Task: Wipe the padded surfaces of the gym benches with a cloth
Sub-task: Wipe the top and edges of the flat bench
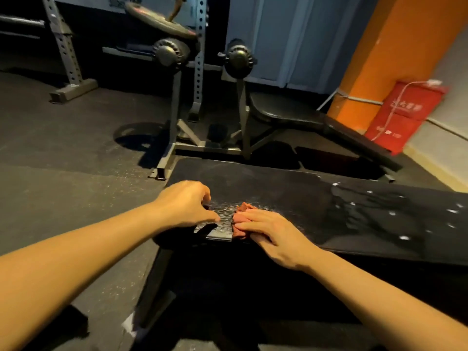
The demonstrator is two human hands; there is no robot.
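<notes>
My right hand (273,236) presses the red cloth (241,209) flat-fingered onto the bench pad (278,193); left hand (184,206) rests beside it, loosely curled, empty.

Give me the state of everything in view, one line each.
cloth: bunched, lying on the near bench pad
right hand: pressing flat on the cloth
left hand: resting on the pad's corner, holding nothing
near bench pad: white specks toward its right end
far bench: no hand on it
</notes>
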